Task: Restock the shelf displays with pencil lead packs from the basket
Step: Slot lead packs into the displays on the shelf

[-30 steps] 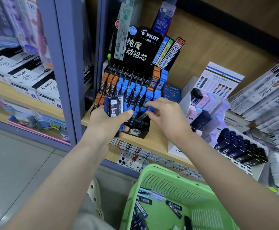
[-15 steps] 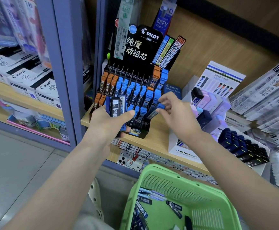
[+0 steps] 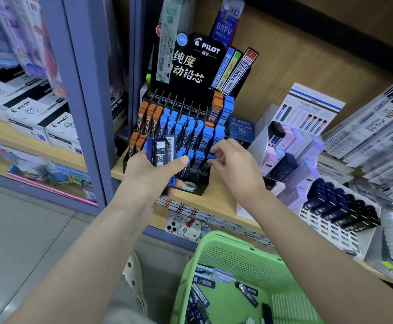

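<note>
Right hand has dropped to the display front row, fingertips pinching a blue-capped pack at a slot. Left hand clamps a spare stack — more in basket. Best: keep pack upright, match slot label — press level.

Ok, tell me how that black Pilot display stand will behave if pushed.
The Pilot display stand looks like thin card, so probably light; it may slide on the smooth wooden shelf. Its tall header could make it tip backward. The full rows of lead packs likely weigh the base down somewhat.
</note>
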### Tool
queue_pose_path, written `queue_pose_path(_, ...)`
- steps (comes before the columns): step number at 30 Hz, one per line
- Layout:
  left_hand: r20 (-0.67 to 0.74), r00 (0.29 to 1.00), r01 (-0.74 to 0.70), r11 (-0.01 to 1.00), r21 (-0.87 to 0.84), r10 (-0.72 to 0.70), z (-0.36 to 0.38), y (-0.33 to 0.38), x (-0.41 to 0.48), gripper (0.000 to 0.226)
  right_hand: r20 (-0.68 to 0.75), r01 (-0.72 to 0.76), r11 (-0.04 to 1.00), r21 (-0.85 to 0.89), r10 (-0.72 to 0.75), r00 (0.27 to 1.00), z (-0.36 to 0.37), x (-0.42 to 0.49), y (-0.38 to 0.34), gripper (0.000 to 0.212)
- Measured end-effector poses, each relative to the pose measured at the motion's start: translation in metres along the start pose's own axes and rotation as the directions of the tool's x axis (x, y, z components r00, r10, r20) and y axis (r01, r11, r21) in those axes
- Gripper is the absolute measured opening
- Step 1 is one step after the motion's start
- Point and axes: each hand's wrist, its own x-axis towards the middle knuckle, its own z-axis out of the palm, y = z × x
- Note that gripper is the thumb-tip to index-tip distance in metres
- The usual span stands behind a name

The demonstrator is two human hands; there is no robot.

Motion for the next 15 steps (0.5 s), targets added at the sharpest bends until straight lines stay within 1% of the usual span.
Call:
queue_pose_path(3, 0.000, 1.000, 0.004, 1.000, 0.004, -0.004, 0.000, 0.000, 0.000, 0.029, -0.009, 0.008, 1.000, -0.026, -0.008, 1.000, 0.002, -0.001, -0.001, 0.014)
queue_pose_path(11, 0.038, 0.999, 0.019, 0.999, 0.033, -0.020, 0.001, 0.002, -0.003, 0.030, 0.000, 0.028, 0.999, -0.032, -0.028, 1.000, -0.001, -0.005, 0.000, 0.017)
queue_pose_path(13, 0.065, 0.997, 0.043, 0.998, 0.047, -0.046, 0.003, 0.002, -0.002, 0.027, -0.003, 0.029, 0.999, -0.037, -0.029, 1.000, -0.002, -0.009, 0.001, 0.017)
queue_pose_path(15, 0.089, 0.993, 0.073, 0.996, 0.056, -0.078, 0.004, 0.002, -0.003, 0.021, -0.034, 0.010, 1.000, 0.007, -0.010, 0.999, -0.005, -0.013, -0.001, 0.016)
